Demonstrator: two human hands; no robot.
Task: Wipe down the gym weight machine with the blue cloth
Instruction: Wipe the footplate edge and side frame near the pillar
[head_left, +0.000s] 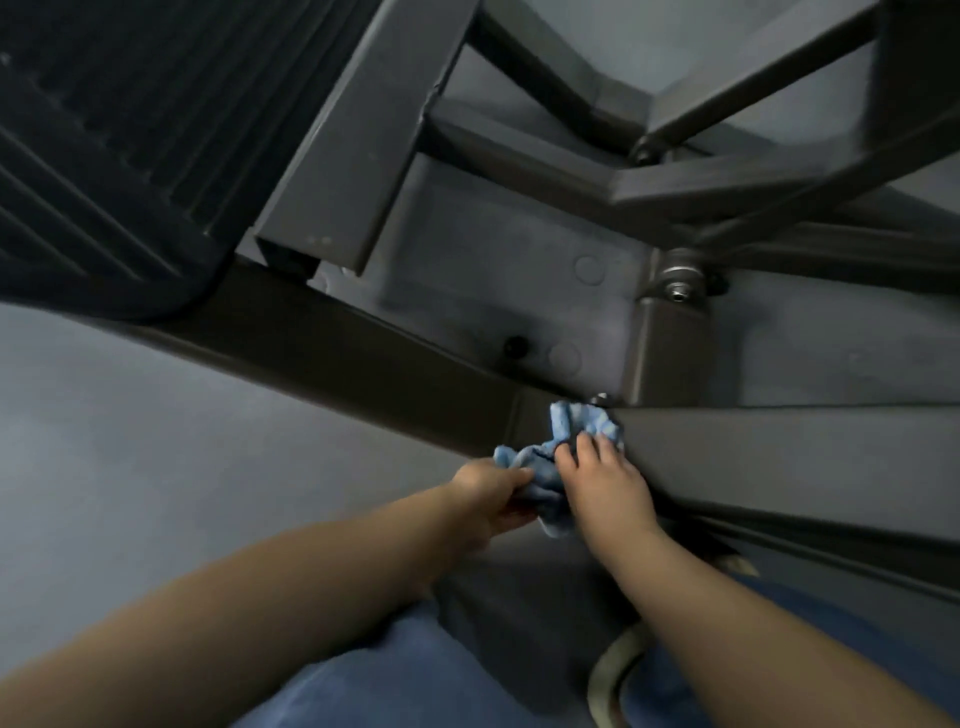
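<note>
- At frame centre: cloth (582, 441), blue, bunched, pressed on the low bar (363, 358) of the machine (519, 291).
- Right hand (605, 480): laid over cloth, fingers spread.
- Left hand (493, 499): cloth's near end pinched.
- Progress: wiping judged under way; upper beams (727, 176) and seat pad (104, 130) apparently left.

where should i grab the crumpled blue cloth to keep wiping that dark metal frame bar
Grip the crumpled blue cloth at its loose bunched end nearest you, where the left hand already pinches it, coming from the floor side. Its far end lies against the dark metal frame bar, under the fingers of the right hand, so that part probably ought to stay flat for wiping.
</note>
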